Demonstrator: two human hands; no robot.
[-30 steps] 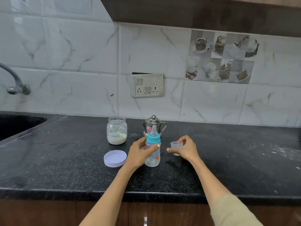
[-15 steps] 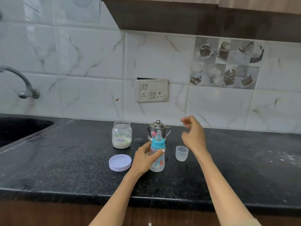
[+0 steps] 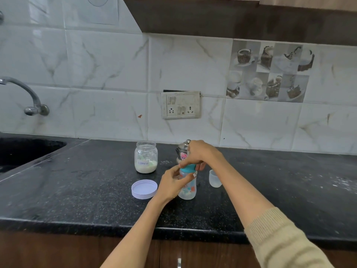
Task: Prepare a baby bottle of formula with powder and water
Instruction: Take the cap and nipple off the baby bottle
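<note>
A clear baby bottle with a printed pattern stands upright on the black counter. My left hand wraps its body from the left. My right hand is closed from above over the bottle's blue collar, hiding the teat. Behind and to the left an open glass jar holds white formula powder, and its pale lilac lid lies flat on the counter. The clear bottle cap stands by itself right of the bottle. A small steel pot sits behind my right hand.
A dark sink with a wall tap is at the far left. A switch and socket plate is on the tiled wall. White powder specks lie on the counter at the far right. The counter's front edge runs below my arms.
My right hand let go of the clear cap, rose, then came down onto the bottle's blue collar. My left hand stayed on the bottle. The view tilted upward.
</note>
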